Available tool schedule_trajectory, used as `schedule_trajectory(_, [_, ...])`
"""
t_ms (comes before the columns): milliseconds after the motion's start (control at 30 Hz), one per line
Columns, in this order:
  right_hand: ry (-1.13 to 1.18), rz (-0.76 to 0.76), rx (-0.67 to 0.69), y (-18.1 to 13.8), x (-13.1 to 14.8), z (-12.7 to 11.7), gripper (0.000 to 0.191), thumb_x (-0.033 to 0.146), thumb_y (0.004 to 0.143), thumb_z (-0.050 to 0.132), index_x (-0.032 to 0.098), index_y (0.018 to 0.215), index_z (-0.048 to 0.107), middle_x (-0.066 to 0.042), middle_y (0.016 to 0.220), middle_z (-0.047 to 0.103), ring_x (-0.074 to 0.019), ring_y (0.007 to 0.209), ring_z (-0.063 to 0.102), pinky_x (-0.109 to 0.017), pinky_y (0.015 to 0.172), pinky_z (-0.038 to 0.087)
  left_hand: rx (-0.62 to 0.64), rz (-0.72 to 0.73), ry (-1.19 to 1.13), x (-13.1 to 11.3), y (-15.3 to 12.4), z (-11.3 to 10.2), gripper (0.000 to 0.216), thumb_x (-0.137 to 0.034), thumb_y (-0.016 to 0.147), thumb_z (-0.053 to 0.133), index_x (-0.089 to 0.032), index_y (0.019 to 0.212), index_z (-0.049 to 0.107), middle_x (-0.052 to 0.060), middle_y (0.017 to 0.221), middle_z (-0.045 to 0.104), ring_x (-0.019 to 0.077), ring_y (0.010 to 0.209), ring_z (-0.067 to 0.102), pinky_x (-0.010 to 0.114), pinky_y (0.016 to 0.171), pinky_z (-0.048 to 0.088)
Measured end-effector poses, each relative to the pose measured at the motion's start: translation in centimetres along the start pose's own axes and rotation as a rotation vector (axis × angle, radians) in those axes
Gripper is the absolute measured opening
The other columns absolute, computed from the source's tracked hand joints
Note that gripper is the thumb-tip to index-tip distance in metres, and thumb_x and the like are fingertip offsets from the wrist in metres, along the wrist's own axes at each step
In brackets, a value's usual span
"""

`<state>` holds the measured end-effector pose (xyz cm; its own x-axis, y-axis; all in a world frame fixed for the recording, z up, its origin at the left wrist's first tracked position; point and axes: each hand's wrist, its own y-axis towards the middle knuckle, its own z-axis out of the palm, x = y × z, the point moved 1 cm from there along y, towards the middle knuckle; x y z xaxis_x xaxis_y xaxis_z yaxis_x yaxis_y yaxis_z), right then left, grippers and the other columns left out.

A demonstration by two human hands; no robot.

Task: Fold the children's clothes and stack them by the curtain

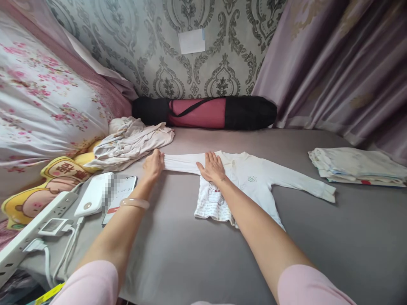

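A small white long-sleeved baby shirt (248, 178) lies spread flat on the grey bed sheet (178, 254). My left hand (153, 164) is closed on the cuff of the shirt's left sleeve, which stretches out straight to the left. My right hand (212, 166) lies flat with fingers spread on the shirt's shoulder, where that sleeve begins. The other sleeve reaches out to the right, lying loose. A pale bangle sits on my left wrist.
A crumpled pile of pale clothes (130, 142) lies at the back left. A folded stack (356, 166) sits at right. A phone (119, 198), power bank (94, 194) and power strip (28, 231) lie at left, a rolled mat bag (206, 112) by the wall.
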<state>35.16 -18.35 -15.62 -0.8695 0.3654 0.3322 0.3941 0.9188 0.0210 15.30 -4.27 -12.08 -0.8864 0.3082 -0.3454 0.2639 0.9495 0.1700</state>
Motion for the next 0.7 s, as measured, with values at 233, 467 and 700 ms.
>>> schedule_trajectory(233, [0.018,-0.004,-0.024,-0.1,0.0,0.0,0.076,0.055,0.096,0.027,0.004,0.152,0.024,-0.014,0.16,0.018,-0.0256,0.147,0.012,-0.041,0.119,0.003,0.103,0.061,0.222,0.9,0.4,1.0,0.041,-0.044,0.095,0.032,-0.016,0.103,0.06,0.022,0.093,0.066,0.0367,0.096,0.063,0.047,0.08,0.046])
schedule_trajectory(467, [0.065,-0.018,-0.058,-0.1,-0.1,0.4,0.075,0.056,0.095,0.031,0.006,0.151,0.027,-0.015,0.159,0.022,-0.0269,0.147,0.012,-0.043,0.119,0.005,0.121,-0.114,0.123,1.0,0.2,1.1,0.05,-0.051,0.093,0.031,-0.01,0.107,0.056,0.028,0.113,0.062,0.043,0.11,0.058,0.056,0.088,0.045])
schedule_trajectory(700, [0.509,-0.011,-0.037,-1.5,-3.4,-6.1,0.058,0.045,0.1,0.031,0.009,0.146,0.037,-0.012,0.153,0.037,-0.018,0.141,0.034,-0.031,0.115,0.027,0.087,-0.149,0.014,0.8,-2.4,-1.9,0.063,-0.053,0.09,0.035,-0.001,0.125,0.043,0.026,0.127,0.055,0.0362,0.121,0.052,0.049,0.098,0.044])
